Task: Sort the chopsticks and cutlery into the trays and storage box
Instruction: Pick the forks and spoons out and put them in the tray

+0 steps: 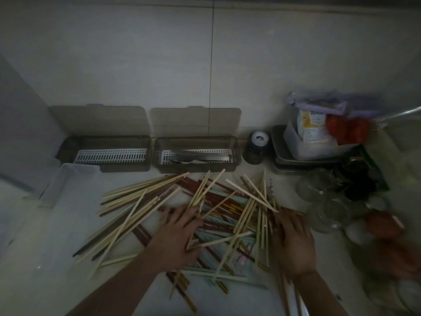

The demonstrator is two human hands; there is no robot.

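Chopsticks lie in a loose heap on the counter, and both hands are down on them, forearms reaching in from below. The left hand lies palm-down with fingers spread wide, holding nothing. The right hand rests on the heap's right side; its grip I cannot tell. Beyond the fingers stand two trays, the right one holding cutlery.
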